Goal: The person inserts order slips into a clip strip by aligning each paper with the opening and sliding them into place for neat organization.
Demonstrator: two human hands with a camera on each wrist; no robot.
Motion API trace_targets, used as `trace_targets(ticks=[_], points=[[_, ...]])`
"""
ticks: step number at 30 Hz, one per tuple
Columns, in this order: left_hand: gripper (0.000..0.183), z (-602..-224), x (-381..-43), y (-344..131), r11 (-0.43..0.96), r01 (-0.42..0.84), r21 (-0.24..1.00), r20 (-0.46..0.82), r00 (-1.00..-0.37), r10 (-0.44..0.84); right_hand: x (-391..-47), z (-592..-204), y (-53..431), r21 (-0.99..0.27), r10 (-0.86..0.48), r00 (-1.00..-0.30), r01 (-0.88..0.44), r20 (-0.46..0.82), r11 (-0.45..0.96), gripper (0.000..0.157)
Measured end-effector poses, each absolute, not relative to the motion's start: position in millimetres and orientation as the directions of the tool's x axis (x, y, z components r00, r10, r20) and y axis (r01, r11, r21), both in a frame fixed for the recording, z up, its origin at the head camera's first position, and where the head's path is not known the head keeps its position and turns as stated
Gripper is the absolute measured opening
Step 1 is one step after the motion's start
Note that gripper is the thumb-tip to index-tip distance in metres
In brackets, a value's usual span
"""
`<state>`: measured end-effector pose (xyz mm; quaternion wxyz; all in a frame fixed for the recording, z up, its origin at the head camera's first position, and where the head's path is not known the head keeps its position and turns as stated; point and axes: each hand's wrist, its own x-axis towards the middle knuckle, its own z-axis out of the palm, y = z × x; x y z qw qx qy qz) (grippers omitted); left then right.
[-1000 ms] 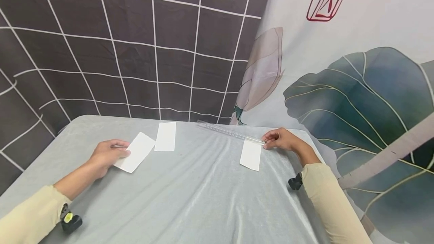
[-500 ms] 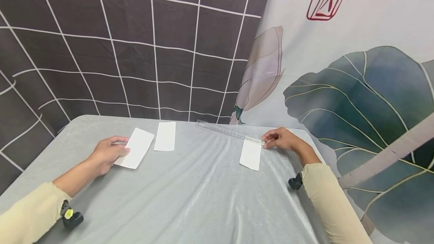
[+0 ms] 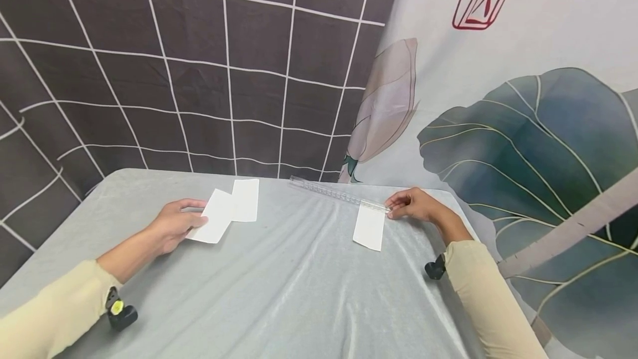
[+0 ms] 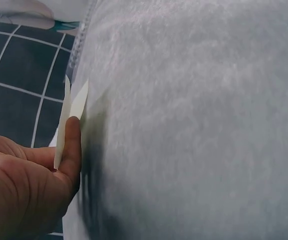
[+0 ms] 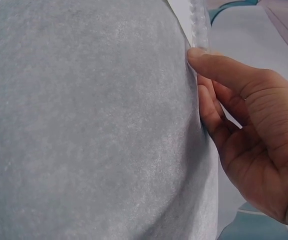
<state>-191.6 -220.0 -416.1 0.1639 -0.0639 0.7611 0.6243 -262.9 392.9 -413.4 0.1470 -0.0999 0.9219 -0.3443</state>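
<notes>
My left hand [image 3: 176, 223] pinches a plain white card [image 3: 215, 220] by its left edge, tilted over the table. In the head view this card overlaps a second white card [image 3: 246, 201] lying at the back left. The left wrist view shows the held card [image 4: 62, 127] edge-on between thumb and fingers. On the right, my right hand [image 3: 413, 205] pinches the near right end of a long clear plastic strip [image 3: 324, 190] with a ridged, spiral-like look. A third white card [image 3: 369, 231] meets that end of the strip, its top edge overlapped by the clear plastic.
A grey cloth [image 3: 299, 292] with soft wrinkles covers the table. Close behind its back edge hangs a dark curtain [image 3: 199, 71] with white grid lines. A white curtain [image 3: 448, 82] printed with large leaves hangs along the right side.
My left hand has moved rightward with its card, which now overlaps the back-left card in the head view. The right hand, strip and right card have stayed in place.
</notes>
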Motion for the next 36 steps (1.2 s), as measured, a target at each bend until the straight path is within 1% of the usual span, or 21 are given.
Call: trace_targets(ticks=[6,13,26,36], points=[[0.066,-417.4,-193.6,-203.8,0.233,-0.304,0.924,-0.334,-0.937,0.104,-264.3,-414.2,394.0,-0.657,-0.280,-0.939,-0.084,-0.198,0.749,0.035],[0.068,-409.6,-197.0,-182.6,0.256,-0.296,0.920,-0.333,-0.936,0.115,-264.7,-414.8,393.6,-0.658,-0.255,-0.945,-0.059,-0.206,0.751,0.034],[0.068,-412.1,-203.3,-152.1,0.211,-0.303,0.929,-0.338,-0.928,0.158,-264.4,-414.7,395.4,-0.667,-0.268,-0.943,-0.072,-0.196,0.742,0.035],[0.066,-414.4,-209.8,-143.8,0.272,-0.300,0.914,-0.341,-0.933,0.118,-265.5,-417.1,395.8,-0.666,-0.270,-0.940,-0.067,-0.207,0.743,0.036]])
